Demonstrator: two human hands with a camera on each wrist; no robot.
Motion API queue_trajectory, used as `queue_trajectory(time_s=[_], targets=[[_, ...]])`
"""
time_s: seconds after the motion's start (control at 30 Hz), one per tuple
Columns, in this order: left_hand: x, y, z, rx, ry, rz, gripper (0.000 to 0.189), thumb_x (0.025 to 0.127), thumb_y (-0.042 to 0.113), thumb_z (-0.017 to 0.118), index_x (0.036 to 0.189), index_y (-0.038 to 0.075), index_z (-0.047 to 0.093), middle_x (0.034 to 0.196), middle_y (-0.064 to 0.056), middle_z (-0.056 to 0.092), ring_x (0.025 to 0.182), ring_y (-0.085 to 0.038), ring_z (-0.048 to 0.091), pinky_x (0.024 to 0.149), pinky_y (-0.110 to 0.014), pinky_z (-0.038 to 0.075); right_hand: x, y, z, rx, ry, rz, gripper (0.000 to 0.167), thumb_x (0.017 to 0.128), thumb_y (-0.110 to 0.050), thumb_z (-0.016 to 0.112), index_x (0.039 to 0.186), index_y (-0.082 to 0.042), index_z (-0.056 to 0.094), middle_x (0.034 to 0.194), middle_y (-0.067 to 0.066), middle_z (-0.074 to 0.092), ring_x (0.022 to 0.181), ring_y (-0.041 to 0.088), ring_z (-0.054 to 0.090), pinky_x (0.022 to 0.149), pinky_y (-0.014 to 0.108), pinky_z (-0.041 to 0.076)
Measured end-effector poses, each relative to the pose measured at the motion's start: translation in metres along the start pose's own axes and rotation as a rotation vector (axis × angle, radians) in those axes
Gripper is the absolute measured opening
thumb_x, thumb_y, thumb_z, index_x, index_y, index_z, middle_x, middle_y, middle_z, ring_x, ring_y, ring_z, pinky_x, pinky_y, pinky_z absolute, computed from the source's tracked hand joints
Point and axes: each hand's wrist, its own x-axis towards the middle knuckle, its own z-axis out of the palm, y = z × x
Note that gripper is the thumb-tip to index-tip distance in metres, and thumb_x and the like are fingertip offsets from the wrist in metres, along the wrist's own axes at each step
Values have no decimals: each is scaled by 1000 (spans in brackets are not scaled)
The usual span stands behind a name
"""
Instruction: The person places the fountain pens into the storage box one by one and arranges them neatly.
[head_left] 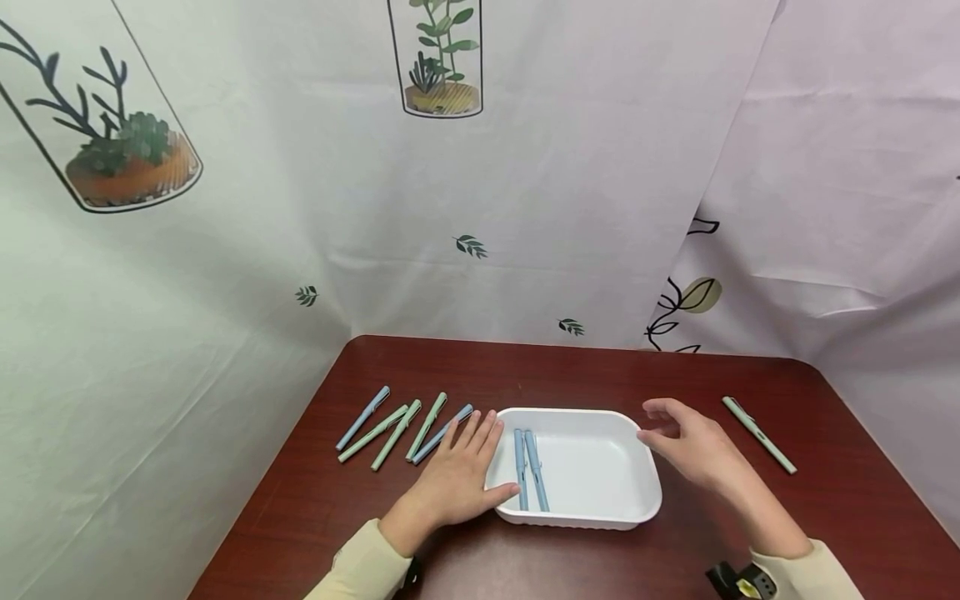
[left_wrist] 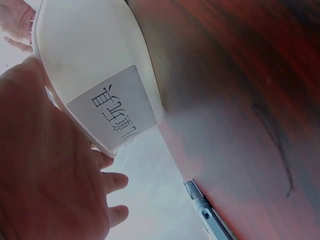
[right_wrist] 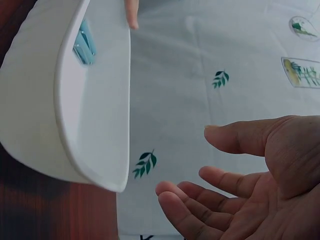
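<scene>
A white rectangular tray (head_left: 592, 467) stands on the table with two blue pens (head_left: 535, 471) lying side by side near its left wall. My left hand (head_left: 459, 479) rests at the tray's left rim, fingers straight and spread, thumb reaching over the edge toward the pens. In the left wrist view, a label with printed characters (left_wrist: 117, 102) shows on the tray's outer wall. Beyond the tray's right rim, my right hand (head_left: 693, 442) is held with loosely bent fingers and nothing between them; the right wrist view shows its palm (right_wrist: 280, 190) apart from the tray.
Several blue and green pens (head_left: 397, 433) lie in a loose group left of the tray, the nearest blue one close to the left fingertips. A single light green pen (head_left: 759, 435) lies at the right. Patterned white cloth (head_left: 562, 208) hangs behind the dark red table (head_left: 255, 542).
</scene>
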Motion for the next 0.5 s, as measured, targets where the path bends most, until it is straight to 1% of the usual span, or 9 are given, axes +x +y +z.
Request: queue_trajectory(time_s=[0.1,0.2,0.37,0.5], targets=[[0,0,1,-13,-2,2,95,95,73,43,161,8,25,168,-11,21,154,-33,20,122,-58,16,-1,4,-3,-11,5,-4,51,95,-31,71,135,-2,57,128,20,65,107,32,70,80,44,54],[0,0,1,-28,-5,2,94,95,72,45,161,7,25,168,-12,21,154,-33,20,122,-58,15,-2,9,-6,-15,-4,15,53,95,-32,70,136,-2,57,128,21,65,107,33,69,79,43,54],[0,0,1,-29,-4,0,94,95,72,44,161,7,25,168,-12,21,154,-33,20,122,-58,16,-2,16,-11,-21,4,34,55,95,-33,71,137,-1,56,128,22,65,107,33,68,75,38,53],[0,0,1,-27,-4,-4,94,95,72,44,161,8,24,168,-12,20,155,-33,19,122,-59,17,-2,23,-14,-32,17,31,54,94,-32,72,136,-1,57,125,22,67,107,35,68,77,41,53]])
